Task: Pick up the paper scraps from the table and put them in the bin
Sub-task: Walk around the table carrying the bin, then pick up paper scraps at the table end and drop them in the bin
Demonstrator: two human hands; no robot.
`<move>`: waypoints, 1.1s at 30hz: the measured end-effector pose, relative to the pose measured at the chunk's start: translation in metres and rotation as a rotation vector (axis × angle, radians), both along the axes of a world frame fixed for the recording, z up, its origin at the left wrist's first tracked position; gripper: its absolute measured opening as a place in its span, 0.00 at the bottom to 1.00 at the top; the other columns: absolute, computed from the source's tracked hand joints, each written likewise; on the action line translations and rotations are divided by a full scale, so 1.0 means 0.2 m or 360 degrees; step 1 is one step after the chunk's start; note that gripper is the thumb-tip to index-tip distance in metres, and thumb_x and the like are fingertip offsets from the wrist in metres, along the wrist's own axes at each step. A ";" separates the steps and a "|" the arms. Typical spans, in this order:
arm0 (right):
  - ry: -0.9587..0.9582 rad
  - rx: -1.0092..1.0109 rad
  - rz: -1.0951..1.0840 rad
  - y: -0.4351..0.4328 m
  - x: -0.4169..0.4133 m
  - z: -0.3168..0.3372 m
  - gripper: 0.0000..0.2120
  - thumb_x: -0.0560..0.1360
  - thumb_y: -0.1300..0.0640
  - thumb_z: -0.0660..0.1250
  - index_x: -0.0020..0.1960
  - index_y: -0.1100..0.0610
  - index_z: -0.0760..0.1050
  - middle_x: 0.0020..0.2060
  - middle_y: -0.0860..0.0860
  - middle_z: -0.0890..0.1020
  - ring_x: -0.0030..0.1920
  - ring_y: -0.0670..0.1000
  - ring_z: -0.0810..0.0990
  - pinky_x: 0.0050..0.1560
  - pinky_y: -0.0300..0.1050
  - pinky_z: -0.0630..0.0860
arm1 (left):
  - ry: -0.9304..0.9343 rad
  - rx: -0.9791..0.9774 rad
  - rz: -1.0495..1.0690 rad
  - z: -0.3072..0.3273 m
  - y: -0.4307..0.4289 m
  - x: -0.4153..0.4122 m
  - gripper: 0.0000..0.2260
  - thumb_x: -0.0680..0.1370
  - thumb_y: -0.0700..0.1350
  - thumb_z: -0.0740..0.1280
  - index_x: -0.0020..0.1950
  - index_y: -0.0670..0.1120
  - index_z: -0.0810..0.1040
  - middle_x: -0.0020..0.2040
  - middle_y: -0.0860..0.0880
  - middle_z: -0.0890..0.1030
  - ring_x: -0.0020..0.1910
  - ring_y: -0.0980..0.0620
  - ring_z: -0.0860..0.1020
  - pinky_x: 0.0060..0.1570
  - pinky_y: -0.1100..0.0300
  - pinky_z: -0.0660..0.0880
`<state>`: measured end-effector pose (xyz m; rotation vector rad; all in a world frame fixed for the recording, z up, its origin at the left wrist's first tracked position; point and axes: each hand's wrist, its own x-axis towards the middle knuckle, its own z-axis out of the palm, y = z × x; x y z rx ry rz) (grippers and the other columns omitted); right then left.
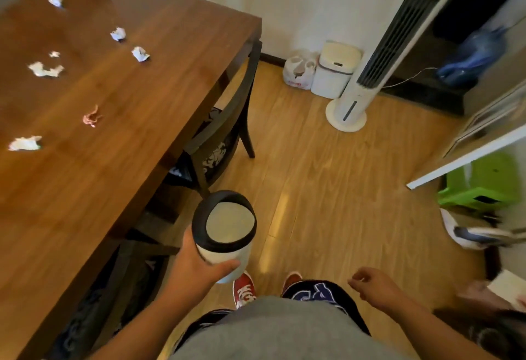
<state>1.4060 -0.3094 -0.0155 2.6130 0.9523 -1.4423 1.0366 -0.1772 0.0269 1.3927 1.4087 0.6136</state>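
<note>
My left hand (199,268) grips a small round white bin (225,228) with a black rim, held in the air beside the table's near right side; its inside looks empty. Several crumpled white paper scraps lie on the brown wooden table (85,188): one at the left edge (25,143), a torn one (45,69), two balls (118,34) (140,54) and one further back (55,0). A pink twisted scrap (92,117) lies mid-table. My right hand (370,282) hangs loosely curled over the floor, holding nothing.
A dark chair (225,131) is tucked under the table's right side. By the far wall stand a white lidded bin (334,69), a plastic bag (299,70) and a tall tower fan (378,54). A green stool (481,186) sits at right.
</note>
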 end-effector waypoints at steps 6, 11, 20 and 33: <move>0.0048 0.0144 0.0196 0.47 0.10 0.13 0.10 0.76 0.50 0.69 0.54 0.54 0.79 0.48 0.50 0.83 0.47 0.48 0.81 0.49 0.43 0.76 | -0.0158 0.0102 0.0091 0.16 0.38 0.18 0.52 0.60 0.61 0.84 0.77 0.56 0.60 0.67 0.61 0.73 0.64 0.64 0.74 0.58 0.66 0.73; 0.0148 0.0463 0.0665 1.10 0.04 0.34 0.10 0.76 0.47 0.67 0.57 0.45 0.77 0.46 0.40 0.80 0.47 0.39 0.79 0.45 0.34 0.74 | -0.0156 0.0180 0.0413 0.26 0.66 0.22 0.51 0.56 0.64 0.80 0.75 0.60 0.60 0.65 0.63 0.74 0.59 0.73 0.74 0.44 0.75 0.75; 0.0538 0.0831 0.1475 2.09 -0.40 0.68 0.12 0.75 0.41 0.65 0.58 0.36 0.72 0.48 0.33 0.77 0.50 0.32 0.76 0.45 0.32 0.75 | -0.0105 0.0268 0.1173 0.38 0.86 0.06 0.50 0.56 0.64 0.83 0.74 0.65 0.64 0.63 0.66 0.76 0.61 0.70 0.74 0.62 0.55 0.72; 0.0662 0.0589 0.2204 2.75 -1.58 0.59 0.17 0.75 0.44 0.67 0.63 0.44 0.73 0.49 0.39 0.78 0.49 0.41 0.78 0.53 0.42 0.79 | -0.0090 0.0079 0.1939 0.27 0.85 -0.59 0.58 0.49 0.68 0.83 0.76 0.53 0.67 0.64 0.50 0.80 0.63 0.52 0.79 0.64 0.41 0.76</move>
